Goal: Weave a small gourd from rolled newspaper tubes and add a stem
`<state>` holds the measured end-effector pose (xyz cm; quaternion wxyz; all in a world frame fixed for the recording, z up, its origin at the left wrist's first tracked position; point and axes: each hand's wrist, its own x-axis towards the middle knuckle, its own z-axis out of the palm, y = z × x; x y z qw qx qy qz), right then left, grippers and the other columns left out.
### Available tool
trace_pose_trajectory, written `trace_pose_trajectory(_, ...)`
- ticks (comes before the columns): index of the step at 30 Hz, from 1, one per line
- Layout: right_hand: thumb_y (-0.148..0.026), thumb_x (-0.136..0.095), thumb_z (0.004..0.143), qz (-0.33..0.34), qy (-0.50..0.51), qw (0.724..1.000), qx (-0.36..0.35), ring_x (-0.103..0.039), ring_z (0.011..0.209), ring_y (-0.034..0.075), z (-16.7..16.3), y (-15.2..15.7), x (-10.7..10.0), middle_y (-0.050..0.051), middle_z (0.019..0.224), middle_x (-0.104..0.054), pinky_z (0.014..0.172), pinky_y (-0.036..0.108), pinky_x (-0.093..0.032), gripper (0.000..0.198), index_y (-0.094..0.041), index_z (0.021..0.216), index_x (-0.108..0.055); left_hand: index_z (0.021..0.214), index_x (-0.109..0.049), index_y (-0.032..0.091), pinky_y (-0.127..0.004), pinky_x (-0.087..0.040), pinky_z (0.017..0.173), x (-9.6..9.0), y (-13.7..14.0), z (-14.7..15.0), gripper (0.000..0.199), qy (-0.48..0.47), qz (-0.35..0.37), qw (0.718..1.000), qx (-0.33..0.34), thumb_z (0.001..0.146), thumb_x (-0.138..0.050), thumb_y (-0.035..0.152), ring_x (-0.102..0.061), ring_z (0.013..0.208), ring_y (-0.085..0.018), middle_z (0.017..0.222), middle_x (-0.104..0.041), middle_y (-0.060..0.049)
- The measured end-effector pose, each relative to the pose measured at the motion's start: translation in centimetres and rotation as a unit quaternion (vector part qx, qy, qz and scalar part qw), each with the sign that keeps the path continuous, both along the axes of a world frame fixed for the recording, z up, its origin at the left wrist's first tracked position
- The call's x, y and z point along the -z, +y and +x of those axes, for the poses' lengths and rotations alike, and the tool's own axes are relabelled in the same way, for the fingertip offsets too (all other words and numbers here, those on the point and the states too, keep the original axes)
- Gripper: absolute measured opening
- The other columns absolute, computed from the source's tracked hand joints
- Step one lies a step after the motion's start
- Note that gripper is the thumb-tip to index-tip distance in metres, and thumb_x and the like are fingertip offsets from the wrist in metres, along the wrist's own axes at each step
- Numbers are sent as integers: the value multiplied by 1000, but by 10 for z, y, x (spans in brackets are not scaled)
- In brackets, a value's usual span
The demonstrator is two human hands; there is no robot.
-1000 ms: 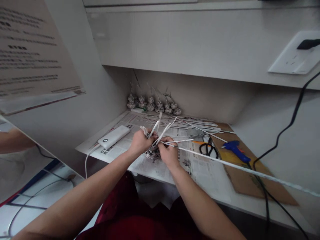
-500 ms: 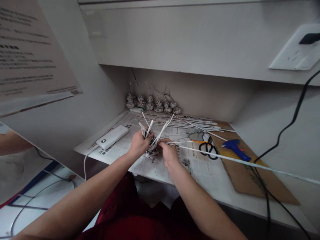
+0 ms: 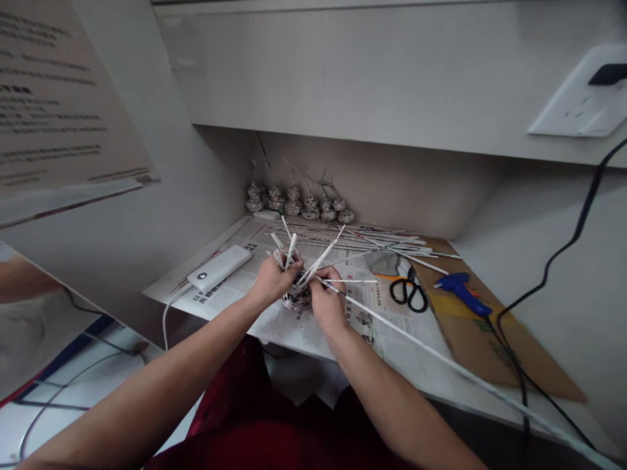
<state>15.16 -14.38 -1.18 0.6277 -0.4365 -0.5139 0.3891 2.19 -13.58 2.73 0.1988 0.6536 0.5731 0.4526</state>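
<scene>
Near the table's front edge, a small round weaving of rolled newspaper strips [image 3: 296, 297] sits between my hands. Several white paper sticks [image 3: 290, 250] stand up from its rim. My left hand [image 3: 274, 277] grips its left side, thumb pressed near the upright sticks. On the right, my right hand [image 3: 329, 299] pinches a long paper strip [image 3: 411, 336] close to the rim. That strip runs from my fingers down to the lower right, past the picture's edge. My fingers partly hide the woven body.
Finished gourd-shaped weavings [image 3: 310, 206] line the back wall. Loose paper sticks [image 3: 392, 240] lie before them. To the right are black-handled scissors [image 3: 409, 294] and a blue glue gun [image 3: 463, 292] on cardboard [image 3: 519, 365]. A white power bank [image 3: 220, 267] lies left; a black cable [image 3: 553, 241] hangs right.
The long strip has swung downward on the right, now sloping more steeply. My right hand has shifted and turned slightly at the rim. My left hand stays on the weaving.
</scene>
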Motion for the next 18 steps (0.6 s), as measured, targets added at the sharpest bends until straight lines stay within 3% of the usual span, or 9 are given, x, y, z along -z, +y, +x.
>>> trace_pose_trajectory(4, -23, -55, 74, 26, -33, 999, -2, -54, 64, 15, 1, -2, -3, -4, 63, -58, 65, 26, -44, 8, -23, 69, -49, 76, -66, 17, -26, -48, 63, -3, 1, -1, 16, -19, -61, 997, 40, 72, -63, 32, -64, 67, -18, 69, -69, -2)
trace_pose_trajectory(10, -25, -57, 76, 40, -49, 998, 8, -56, 65, 16, 1, -3, -1, -3, 65, -60, 66, 27, -45, 9, -23, 70, -52, 76, -64, 17, -27, -48, 63, 2, 2, 3, 18, -61, -50, 997, -21, 69, -66, 34, -63, 65, -18, 69, -68, -2)
trace_pose_trajectory(18, -32, -65, 71, -58, 37, 998, -10, -56, 62, 15, -2, 2, 3, -4, 60, -61, 64, 27, -44, 14, -21, 65, -59, 71, -59, 15, -26, -48, 63, 0, 0, 2, 14, -179, -46, 981, 61, 67, -66, 27, -59, 63, -15, 65, -62, 0)
